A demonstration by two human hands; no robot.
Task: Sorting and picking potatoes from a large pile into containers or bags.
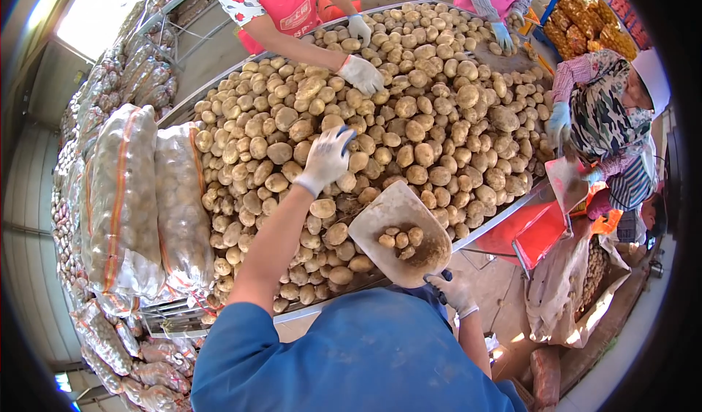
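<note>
A heap of potatoes (pixel 263 149) spreads over a metal-edged sorting table (pixel 471 236) before me. My left hand (pixel 327 157), in a white glove with dark blue coating, reaches over the middle of the heap. Its fingertips are at the potatoes, and I cannot tell whether it grips one. Low beside my body, my right hand (pixel 454 292) wears a similar glove and grips the near end of a pale, dirt-stained scoop (pixel 392 206). Several small potatoes (pixel 401 240) lie in the scoop, which rests over the near edge of the heap.
Full mesh sacks (pixel 123 203) stand at the table's left end. Across from me, one worker's gloved hand (pixel 362 75) touches the potatoes; another gloved hand (pixel 502 38) is farther right. At right, a worker (pixel 609 105) holds another scoop (pixel 565 181) near a red container (pixel 521 234).
</note>
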